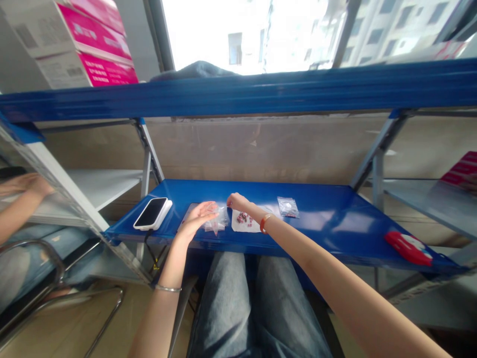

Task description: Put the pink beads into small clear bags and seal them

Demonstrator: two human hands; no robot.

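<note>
My left hand (pixel 198 217) is at the left of the blue table, palm turned inward, its fingers stretched and the thumb apart. Clear plastic bags (pixel 222 220) lie right beside and under its fingertips; I cannot make out a grip on them. To the right, my right hand (pixel 237 201) has its fingers pinched together above the far edge of a white sheet (pixel 242 227). What the pinch holds, if anything, is too small to tell. Small dark red pieces (pixel 244 218) lie loose on that sheet, under my right wrist.
A filled clear bag (pixel 288 207) rests right of the sheet. At the table's left sits a phone-like device in a white case (pixel 152 214); a red pouch (pixel 409 248) is at the right. A blue shelf beam (pixel 261 94) crosses above. Another person's arm (pixel 26 199) shows far left.
</note>
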